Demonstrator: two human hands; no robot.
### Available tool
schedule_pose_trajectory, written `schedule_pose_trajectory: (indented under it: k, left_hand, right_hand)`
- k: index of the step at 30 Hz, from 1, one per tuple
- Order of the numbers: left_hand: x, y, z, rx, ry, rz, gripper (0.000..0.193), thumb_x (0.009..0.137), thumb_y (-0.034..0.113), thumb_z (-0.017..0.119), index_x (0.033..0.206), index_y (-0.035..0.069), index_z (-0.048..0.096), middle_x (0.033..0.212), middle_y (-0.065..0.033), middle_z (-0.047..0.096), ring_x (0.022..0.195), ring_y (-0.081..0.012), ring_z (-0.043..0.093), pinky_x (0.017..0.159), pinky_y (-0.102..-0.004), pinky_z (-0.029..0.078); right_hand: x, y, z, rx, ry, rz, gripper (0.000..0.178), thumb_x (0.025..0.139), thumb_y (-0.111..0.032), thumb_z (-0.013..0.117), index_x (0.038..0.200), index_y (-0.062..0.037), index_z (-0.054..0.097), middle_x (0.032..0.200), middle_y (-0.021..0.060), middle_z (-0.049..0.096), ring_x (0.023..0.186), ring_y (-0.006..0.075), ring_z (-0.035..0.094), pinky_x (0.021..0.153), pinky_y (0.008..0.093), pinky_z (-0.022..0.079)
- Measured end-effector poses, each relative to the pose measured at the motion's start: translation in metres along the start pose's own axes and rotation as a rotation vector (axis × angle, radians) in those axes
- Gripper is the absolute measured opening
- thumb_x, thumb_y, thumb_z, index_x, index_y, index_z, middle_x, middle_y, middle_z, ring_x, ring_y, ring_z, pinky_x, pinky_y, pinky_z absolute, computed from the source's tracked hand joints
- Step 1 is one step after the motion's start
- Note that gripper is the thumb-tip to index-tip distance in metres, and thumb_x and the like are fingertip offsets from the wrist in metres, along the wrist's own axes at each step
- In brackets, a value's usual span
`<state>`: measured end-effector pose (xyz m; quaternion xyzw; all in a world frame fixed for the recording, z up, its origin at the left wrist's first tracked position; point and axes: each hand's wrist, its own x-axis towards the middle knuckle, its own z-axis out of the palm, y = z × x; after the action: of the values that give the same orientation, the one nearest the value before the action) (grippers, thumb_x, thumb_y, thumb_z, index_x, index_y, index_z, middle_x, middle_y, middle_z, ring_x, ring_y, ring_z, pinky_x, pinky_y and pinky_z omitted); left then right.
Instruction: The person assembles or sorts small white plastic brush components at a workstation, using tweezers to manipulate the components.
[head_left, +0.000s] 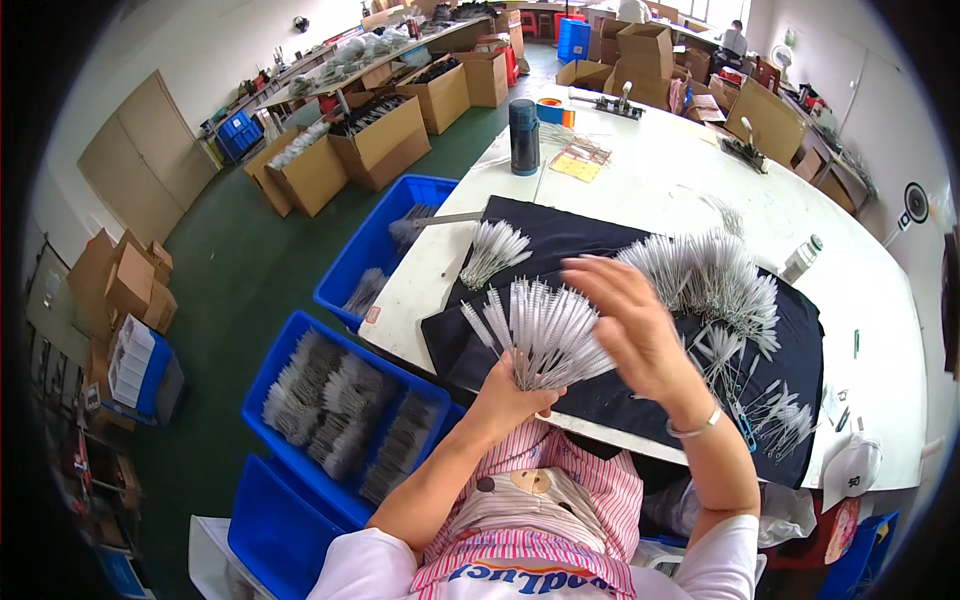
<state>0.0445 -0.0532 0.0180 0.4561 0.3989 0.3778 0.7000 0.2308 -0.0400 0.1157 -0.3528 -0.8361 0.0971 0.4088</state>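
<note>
My left hand is closed round the lower ends of a fanned bundle of thin white-bristled tube brushes, bristles pointing up and away from me. My right hand is beside the bundle's upper right, fingers stretched out and holding nothing; whether it touches the bristle tips I cannot tell. Under both hands lies a dark cloth on the white table. A smaller bunch of brushes rests on it behind the bundle. To the right is a large heap of brushes, with loose brushes nearer me.
Blue crates with more brushes stand at the table's left edge. On the white tabletop are a dark tumbler, a roll of tape, a small bottle and a white cap. Cardboard boxes stand farther back.
</note>
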Motion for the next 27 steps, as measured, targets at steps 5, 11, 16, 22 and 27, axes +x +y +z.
schedule_pose_trajectory:
  k: [5, 11, 16, 22, 27]
  left_hand:
    - [-0.004, 0.001, -0.001, -0.034, 0.073, 0.062, 0.038, 0.071, -0.004, 0.068, 0.102, 0.0, 0.045, 0.077, -0.0071, 0.062, 0.058, -0.0101, 0.059, 0.046, -0.0194, 0.045]
    - [-0.006, 0.008, -0.012, -0.072, 0.035, 0.004, 0.034, 0.07, -0.005, 0.069, 0.09, 0.005, 0.044, 0.082, -0.0138, 0.066, 0.054, -0.0116, 0.058, 0.038, -0.0176, 0.038]
    - [-0.004, 0.004, -0.016, -0.147, 0.034, 0.046, 0.026, 0.072, -0.006, 0.067, 0.092, 0.001, 0.051, 0.083, -0.0131, 0.066, 0.053, -0.0098, 0.056, 0.037, -0.017, 0.033]
    - [0.003, -0.005, -0.028, -0.217, 0.033, 0.079, 0.034, 0.074, -0.004, 0.065, 0.098, 0.004, 0.042, 0.085, -0.0104, 0.064, 0.059, -0.0099, 0.059, 0.042, -0.0186, 0.04]
    - [0.007, -0.055, -0.021, 0.324, 0.169, 0.299, 0.035, 0.08, 0.004, 0.061, 0.109, 0.001, 0.042, 0.087, -0.0107, 0.062, 0.073, -0.014, 0.059, 0.064, -0.0274, 0.049]
  right_hand:
    - [0.003, 0.01, 0.028, 0.139, -0.145, 0.056, 0.052, 0.094, -0.041, 0.031, 0.119, -0.001, 0.051, 0.122, 0.0178, 0.052, 0.122, 0.0324, 0.041, 0.106, 0.049, 0.019]
    - [-0.001, 0.017, 0.032, 0.322, -0.007, 0.128, 0.06, 0.092, -0.052, 0.026, 0.105, -0.0021, 0.056, 0.113, 0.0159, 0.058, 0.12, 0.0321, 0.045, 0.107, 0.0512, 0.015]
    - [-0.001, 0.016, 0.038, 0.241, 0.059, 0.095, 0.055, 0.092, -0.048, 0.033, 0.116, -0.0024, 0.052, 0.122, 0.0167, 0.052, 0.124, 0.033, 0.039, 0.107, 0.048, 0.017]
    - [-0.044, 0.024, 0.076, 0.671, 0.742, 0.608, 0.085, 0.081, -0.022, 0.064, 0.141, -0.0015, 0.007, 0.136, 0.0204, 0.032, 0.125, 0.0295, 0.035, 0.103, 0.0388, 0.027]
    - [-0.071, 0.016, 0.127, 1.105, 0.33, 0.532, 0.136, 0.053, -0.029, 0.086, 0.14, -0.0076, -0.016, 0.14, 0.0186, 0.024, 0.127, 0.0276, 0.032, 0.105, 0.0367, 0.024]
